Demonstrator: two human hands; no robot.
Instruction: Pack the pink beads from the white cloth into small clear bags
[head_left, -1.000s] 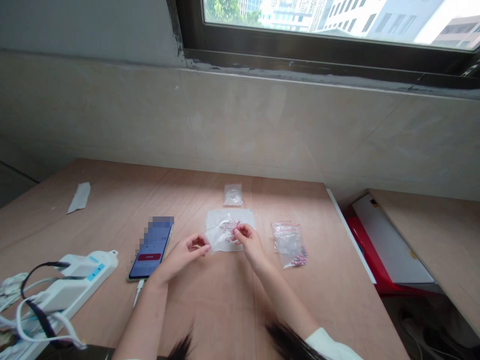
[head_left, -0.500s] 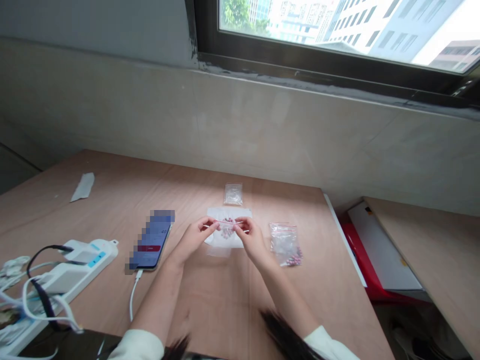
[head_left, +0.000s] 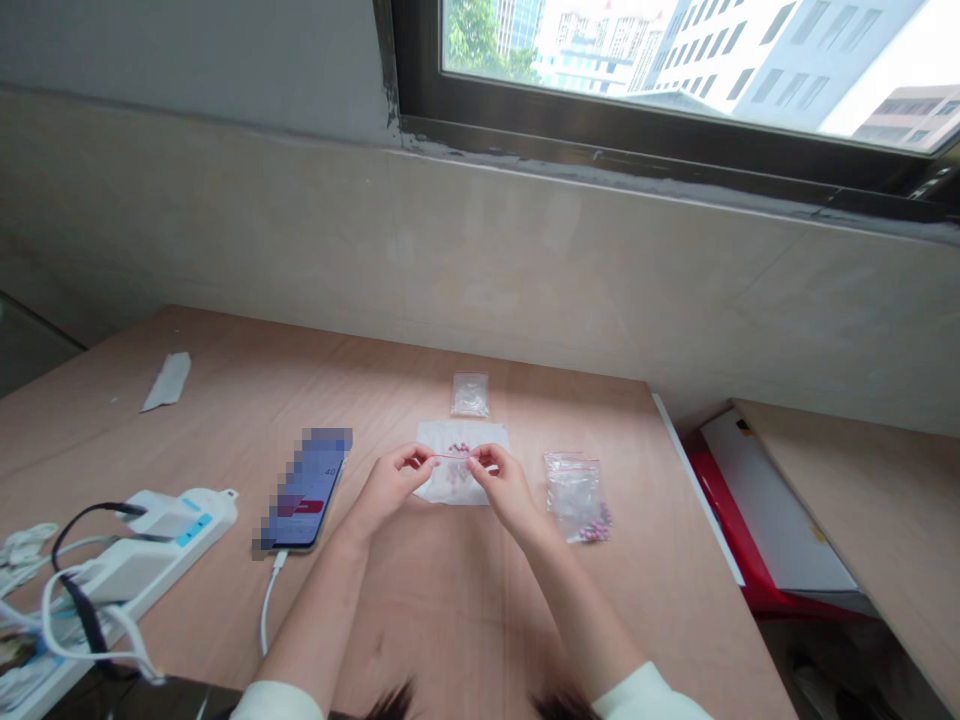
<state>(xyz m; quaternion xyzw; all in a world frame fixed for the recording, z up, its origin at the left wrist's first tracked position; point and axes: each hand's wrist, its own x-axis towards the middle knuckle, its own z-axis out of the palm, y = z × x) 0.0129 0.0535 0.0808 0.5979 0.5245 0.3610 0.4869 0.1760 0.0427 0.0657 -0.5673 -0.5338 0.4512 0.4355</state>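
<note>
A thin red string [head_left: 452,457] is stretched between my two hands. My left hand [head_left: 397,482] pinches its left part, and my right hand [head_left: 501,482] pinches the right part, fingers closed. Below the string lies a white sheet [head_left: 472,492] with several small pink and dark beads [head_left: 459,448] on it. Right of my right hand are clear zip bags [head_left: 574,490], with pink and purple beads [head_left: 598,525] at the lower corner. A smaller clear bag [head_left: 470,395] lies behind the sheet; its contents are too small to tell.
On the left, a phone [head_left: 311,490] with a white cable lies near a power strip [head_left: 176,540] with plugs and tangled cords. A paper scrap [head_left: 168,381] is at the back left. A red and white folder [head_left: 772,520] stands beyond the table's right edge.
The view has shifted slightly, so the tabletop things appear a little lower. Both hands still hold the string over the sheet.
</note>
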